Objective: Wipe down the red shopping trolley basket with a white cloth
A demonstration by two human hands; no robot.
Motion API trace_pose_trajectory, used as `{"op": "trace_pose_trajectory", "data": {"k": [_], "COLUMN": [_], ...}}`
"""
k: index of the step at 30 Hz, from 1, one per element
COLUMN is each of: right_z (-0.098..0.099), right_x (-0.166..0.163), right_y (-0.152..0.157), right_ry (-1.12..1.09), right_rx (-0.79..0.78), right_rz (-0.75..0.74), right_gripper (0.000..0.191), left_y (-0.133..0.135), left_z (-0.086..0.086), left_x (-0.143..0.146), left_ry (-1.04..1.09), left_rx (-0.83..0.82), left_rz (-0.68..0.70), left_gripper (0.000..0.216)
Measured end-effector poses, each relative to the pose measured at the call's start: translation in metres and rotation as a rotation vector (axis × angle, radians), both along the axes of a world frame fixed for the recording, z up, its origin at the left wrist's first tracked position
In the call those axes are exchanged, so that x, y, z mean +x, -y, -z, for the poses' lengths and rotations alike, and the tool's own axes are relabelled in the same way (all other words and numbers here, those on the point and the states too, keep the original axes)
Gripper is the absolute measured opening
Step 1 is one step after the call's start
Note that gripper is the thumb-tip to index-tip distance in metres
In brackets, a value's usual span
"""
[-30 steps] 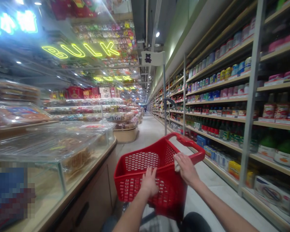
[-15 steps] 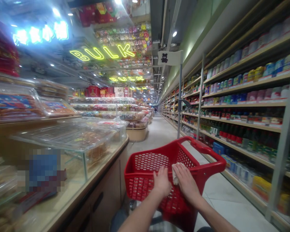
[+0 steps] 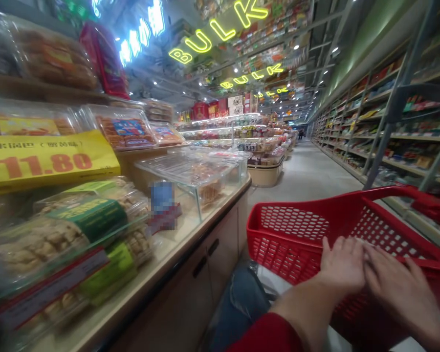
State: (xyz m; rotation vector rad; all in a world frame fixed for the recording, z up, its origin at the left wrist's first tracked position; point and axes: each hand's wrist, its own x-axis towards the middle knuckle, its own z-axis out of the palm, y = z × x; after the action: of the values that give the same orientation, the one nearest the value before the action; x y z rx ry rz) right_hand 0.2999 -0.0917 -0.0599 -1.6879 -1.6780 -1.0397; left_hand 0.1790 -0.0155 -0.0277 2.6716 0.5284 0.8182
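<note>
Left hand: left hand (image 3: 342, 264) on the near rim of the basket, palm down, fingers slightly parted; gripping or just resting, cannot tell.
Right hand: right hand (image 3: 399, 286) right up against the left one, angled across the near side, fingers mostly extended; underside hidden, cannot tell if it pinches anything.
Basket: red shopping basket (image 3: 341, 217), perforated walls, right foreground, beside the counter and in front of the aisle; its right end runs out of view.
Sleeve/leg: red sleeve (image 3: 269, 337) on left arm; denim knee (image 3: 244, 293) between counter and basket.
Counter: wooden counter (image 3: 223, 259) along the left, dark edge, black pulls (image 3: 212, 247) on its front.
On counter: clear lidded case (image 3: 190, 178) at far end; pixelated patch (image 3: 163, 205) just beside it; packaged snacks with a green band (image 3: 91, 220) nearer.
Price sign: yellow sign (image 3: 51, 161) reading 11.80, above the snacks, left edge.
Aisle: pale floor (image 3: 297, 171) running back from the basket.
Right side: stocked shelves (image 3: 374, 117), goods blurred; grey pole (image 3: 382, 146) in front.
Overhead: yellow BULK neon (image 3: 220, 33), bluish-white neon (image 3: 141, 39) left of it, text unreadable.
</note>
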Motion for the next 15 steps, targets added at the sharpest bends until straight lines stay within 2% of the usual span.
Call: {"op": "trace_pose_trajectory", "data": {"k": [2, 6, 9, 13, 15], "right_z": [-0.003, -0.013, -0.007, 0.006, 0.004], "right_x": [-0.002, -0.002, -0.003, -0.004, -0.006], "right_y": [-0.002, -0.002, -0.007, -0.021, -0.024], "right_ry": [0.015, 0.062, 0.127, 0.112, 0.112], "right_rx": [-0.014, 0.017, 0.046, 0.022, -0.018], "right_rz": [-0.021, 0.051, 0.027, 0.032, 0.020], "right_gripper": [0.051, 0.048, 0.040, 0.035, 0.033], "left_y": [-0.004, -0.018, -0.022, -0.019, -0.019], "left_z": [-0.001, -0.006, -0.005, 0.002, 0.004], "left_x": [0.001, -0.009, -0.019, -0.029, -0.029], "left_ry": [-0.058, -0.179, -0.115, -0.026, -0.031], "left_rx": [0.021, 0.030, 0.025, 0.103, 0.168], "left_rz": [-0.010, -0.089, -0.096, 0.037, 0.028], "left_gripper": [0.045, 0.038, 0.039, 0.057, 0.065]}}
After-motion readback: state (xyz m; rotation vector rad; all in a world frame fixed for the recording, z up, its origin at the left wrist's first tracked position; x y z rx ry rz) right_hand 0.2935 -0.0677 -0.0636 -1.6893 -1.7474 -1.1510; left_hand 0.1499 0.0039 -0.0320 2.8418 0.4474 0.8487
